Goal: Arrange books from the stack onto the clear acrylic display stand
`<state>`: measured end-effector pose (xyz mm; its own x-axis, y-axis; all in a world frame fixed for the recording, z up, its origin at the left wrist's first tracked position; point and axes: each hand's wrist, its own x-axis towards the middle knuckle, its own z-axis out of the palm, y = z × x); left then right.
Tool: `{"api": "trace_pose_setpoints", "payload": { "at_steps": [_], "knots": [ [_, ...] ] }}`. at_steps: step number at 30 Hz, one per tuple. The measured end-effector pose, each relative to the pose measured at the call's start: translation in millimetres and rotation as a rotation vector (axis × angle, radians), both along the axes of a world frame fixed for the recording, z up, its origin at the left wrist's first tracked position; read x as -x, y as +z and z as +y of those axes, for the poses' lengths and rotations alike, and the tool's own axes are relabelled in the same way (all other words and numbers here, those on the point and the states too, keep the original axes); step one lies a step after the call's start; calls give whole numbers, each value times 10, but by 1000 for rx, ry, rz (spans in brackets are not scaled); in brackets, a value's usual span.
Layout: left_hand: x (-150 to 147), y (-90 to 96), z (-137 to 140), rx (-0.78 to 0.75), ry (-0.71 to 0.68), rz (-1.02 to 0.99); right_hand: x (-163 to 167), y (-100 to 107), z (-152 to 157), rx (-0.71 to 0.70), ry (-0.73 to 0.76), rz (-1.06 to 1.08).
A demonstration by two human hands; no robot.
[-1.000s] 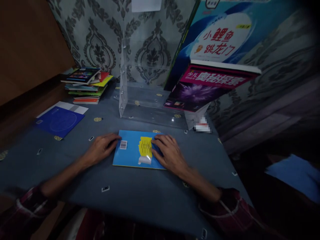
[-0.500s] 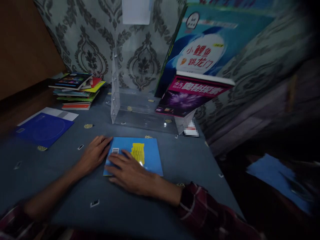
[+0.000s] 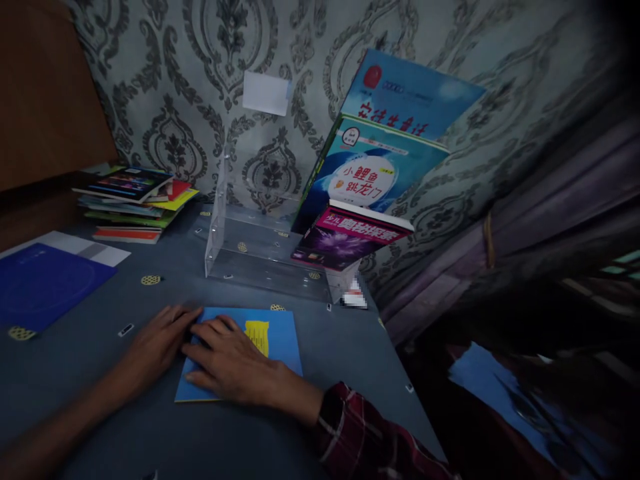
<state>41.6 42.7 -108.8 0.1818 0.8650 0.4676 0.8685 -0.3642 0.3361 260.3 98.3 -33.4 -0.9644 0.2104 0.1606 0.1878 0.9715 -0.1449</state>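
A light blue book (image 3: 280,333) with a yellow text block lies on the tablecloth, its back cover apparently up, since a barcode showed there earlier. My right hand (image 3: 233,363) rests flat across its left half, fingers stretched out and slightly apart. Beside the book's upper left corner is my left hand (image 3: 165,337), its extended fingertips touching the edge; the thumb side is partly blurred. Behind them stands a clear acrylic rack (image 3: 270,277). On its right side lean a purple-and-black book (image 3: 345,237), a teal book (image 3: 370,167) and a taller blue book (image 3: 405,93).
At the back left is a stack of books (image 3: 135,207). A dark blue folder or booklet (image 3: 55,283) lies in front of it, over a white sheet. A small white triangular object (image 3: 355,297) sits by the rack's right foot. The table's right edge (image 3: 407,393) drops to a dark area.
The camera view has shifted, bringing the whole taller blue book into sight. My right hand has slid up and left on the light blue book, now covering the barcode area.
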Motion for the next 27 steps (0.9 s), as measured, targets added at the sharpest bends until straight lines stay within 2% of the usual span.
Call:
{"api": "trace_pose_setpoints", "payload": {
  "at_steps": [4, 8, 13, 16, 23, 27],
  "knots": [
    [-22, -32, -11, -67, 9, -6, 8, -30, 67, 51, -38, -26],
    [-77, 22, -36, -120, 51, -17, 14, -18, 123, 109, -55, -41],
    [-149, 133, -50, -67, 58, -20, 10, -50, 157, 182, -91, -11],
    [-180, 142, -54, -48, 49, -42, 22, -90, 158, 226, -117, 7],
    [-199, 143, -112, 99, 44, -166, 31, -106, 166, 273, -129, 36],
    [-194, 195, -111, 115, 33, -183, -6, -152, 188, 292, -132, 98]
  ]
}}
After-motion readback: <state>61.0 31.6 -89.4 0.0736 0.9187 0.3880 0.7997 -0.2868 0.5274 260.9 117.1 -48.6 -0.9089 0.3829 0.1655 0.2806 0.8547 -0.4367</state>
